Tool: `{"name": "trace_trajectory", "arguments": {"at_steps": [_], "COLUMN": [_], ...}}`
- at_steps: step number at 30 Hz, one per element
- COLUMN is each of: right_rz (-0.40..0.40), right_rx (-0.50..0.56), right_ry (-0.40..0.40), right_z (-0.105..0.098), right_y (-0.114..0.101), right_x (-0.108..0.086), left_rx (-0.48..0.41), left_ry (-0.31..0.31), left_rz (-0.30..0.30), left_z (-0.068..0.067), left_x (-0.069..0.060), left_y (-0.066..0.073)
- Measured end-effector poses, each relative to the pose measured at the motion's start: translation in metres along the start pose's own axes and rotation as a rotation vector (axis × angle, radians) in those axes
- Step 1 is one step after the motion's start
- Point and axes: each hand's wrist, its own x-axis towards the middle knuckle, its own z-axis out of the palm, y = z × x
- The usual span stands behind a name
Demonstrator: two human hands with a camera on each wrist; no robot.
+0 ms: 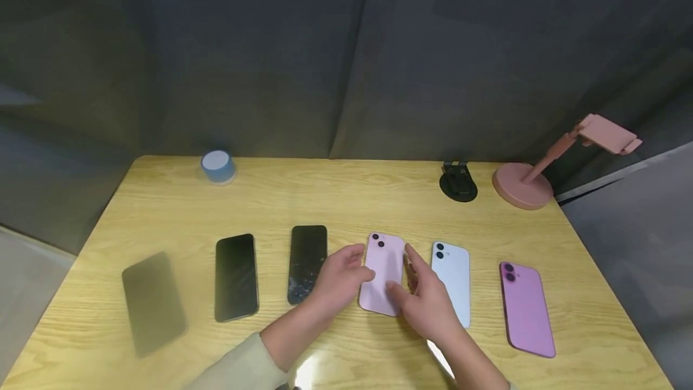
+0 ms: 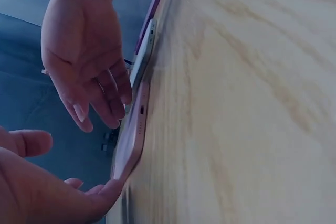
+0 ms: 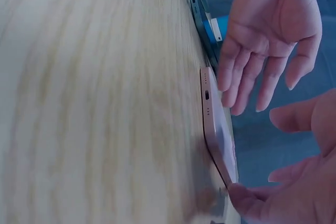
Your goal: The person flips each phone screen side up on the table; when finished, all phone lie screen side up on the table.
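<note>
The pale pink smartphone (image 1: pixel 385 263) lies back-up on the bench (image 1: pixel 319 197), between a black-screened smartphone (image 1: pixel 307 257) on its left and a pale blue smartphone (image 1: pixel 455 266) on its right, its two lenses at the far left corner and its charging port on the near edge. The left hand (image 1: pixel 341 277) and right hand (image 1: pixel 430 304) flank it with fingers loosely extended; fingertips touch the long sides, while both thumbs stand clear above the back in the wrist views, so nothing is pinched. It should handle as a stiff, fairly light slab, dense for its size; the smooth back looks likely to slide under dry fingers. Glass seems probable on the hidden face, so a drop or twist could crack it. The best hold is probably on both long sides, midway between near and far ends, thumbs resting lightly on the back and away from the lenses.
</note>
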Motion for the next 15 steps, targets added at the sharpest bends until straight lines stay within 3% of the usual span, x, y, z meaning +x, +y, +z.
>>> {"name": "trace_trajectory", "arguments": {"at_steps": [3, 8, 12, 15], "right_rz": [0.010, 0.087, 0.163, 0.189], "right_rx": [0.079, 0.344, 0.526, 0.589], "right_ry": [-0.035, 0.002, 0.048, 0.056], "right_z": [-0.0006, -0.0031, -0.0040, -0.0031], "right_y": [0.0033, 0.0062, 0.0073, 0.0074], "right_x": [-0.0003, 0.0020, 0.0054, 0.0082], "left_rx": [-0.002, -0.053, -0.080, -0.088], "left_ry": [-0.037, -0.076, -0.039, 0.004], "left_rz": [-0.020, -0.044, -0.065, -0.069], "left_z": [0.0017, 0.0042, 0.0075, 0.0102], "left_x": [0.0043, 0.0069, 0.0061, 0.0060], "left_y": [-0.0025, -0.0028, -0.0020, -0.0013]}}
